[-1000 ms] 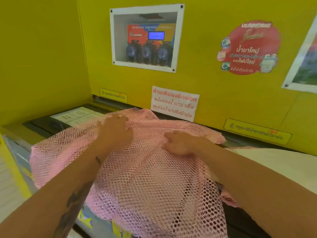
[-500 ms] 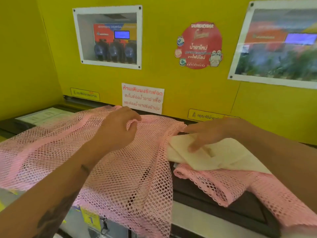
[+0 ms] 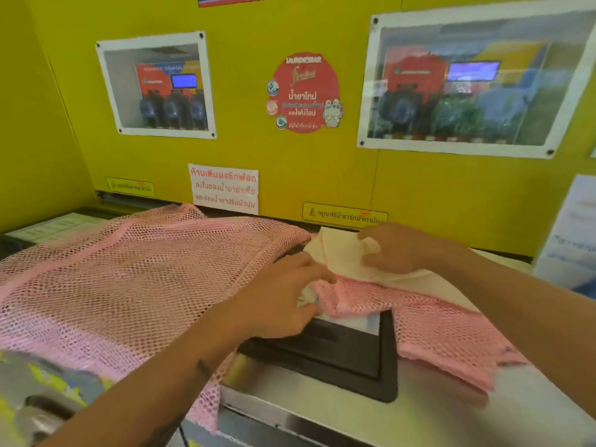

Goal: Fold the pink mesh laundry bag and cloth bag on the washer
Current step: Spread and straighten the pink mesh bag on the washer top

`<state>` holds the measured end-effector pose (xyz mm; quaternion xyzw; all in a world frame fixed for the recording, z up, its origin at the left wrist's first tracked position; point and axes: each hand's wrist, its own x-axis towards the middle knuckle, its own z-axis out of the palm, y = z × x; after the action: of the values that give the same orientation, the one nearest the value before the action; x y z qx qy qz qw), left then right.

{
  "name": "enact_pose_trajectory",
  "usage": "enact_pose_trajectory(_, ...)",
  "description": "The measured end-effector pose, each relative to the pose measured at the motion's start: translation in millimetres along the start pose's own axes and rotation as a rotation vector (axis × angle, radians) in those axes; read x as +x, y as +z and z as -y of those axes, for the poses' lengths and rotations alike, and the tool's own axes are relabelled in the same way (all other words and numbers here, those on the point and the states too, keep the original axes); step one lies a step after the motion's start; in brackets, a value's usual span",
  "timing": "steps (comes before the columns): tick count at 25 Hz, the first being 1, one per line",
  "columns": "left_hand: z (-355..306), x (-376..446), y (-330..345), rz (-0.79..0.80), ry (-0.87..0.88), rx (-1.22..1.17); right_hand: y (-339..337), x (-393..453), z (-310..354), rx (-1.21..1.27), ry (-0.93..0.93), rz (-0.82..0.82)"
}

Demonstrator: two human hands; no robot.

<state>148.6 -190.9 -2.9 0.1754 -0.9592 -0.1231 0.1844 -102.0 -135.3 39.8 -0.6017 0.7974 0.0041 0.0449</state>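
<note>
From my remote seat I saw the pink mesh laundry bag spread wide across the top of the washer, its near edge hanging over the front, with a further stretch of pink mesh lying to the right across the dark recessed panel. The cream cloth bag lay at the back, against the yellow wall, resting partly on that right stretch of mesh. My right hand had its fingers curled shut on a fold of the cloth bag. My left hand was loosely open, fingers reaching onto the mesh edge just beside the cloth; I could not tell whether it gripped anything.
</note>
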Motion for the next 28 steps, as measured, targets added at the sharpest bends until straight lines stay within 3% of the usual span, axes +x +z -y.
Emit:
enact_pose_trajectory(4,-36.0,27.5,27.5,-0.01,-0.277,0.091,3.7,-14.7,-9.4,-0.029,0.004,0.228)
enact_pose_trajectory(9,-54.1,42.3,34.8,-0.105,-0.336,0.188,32.0,-20.8,-30.8,-0.033,-0.062,0.013)
enact_pose_trajectory(12,-47.9,50.3,-5.9,-0.35,-0.318,0.087,16.5,-22.5,-45.3,0.029,-0.046,-0.055)
enact_pose_trajectory(15,-26.9,58.4,-51.0,-0.627,-0.266,0.069,-0.6,-23.5,-56.1,-0.041,0.117,-0.05)
enact_pose_trajectory(19,4.9,62.0,-84.0,-0.796,-0.275,0.107,-14.3,-21.4,-47.0,-0.187,0.19,0.042)
enact_pose_trajectory(22,22.1,59.5,-106.4,-0.822,-0.306,0.006,-37.2,-17.4,-8.3,0.153,-0.037,-0.083)
enact_pose_trajectory(25,30.1,54.6,-121.5,-0.78,-0.277,-0.21,-46.2,-6.1,45.1,0.529,-0.221,-0.091)
enact_pose_trajectory(28,35.2,43.1,-134.4,-0.742,-0.284,-0.32,-23.1,12.6,86.3,0.522,-0.269,-0.034)
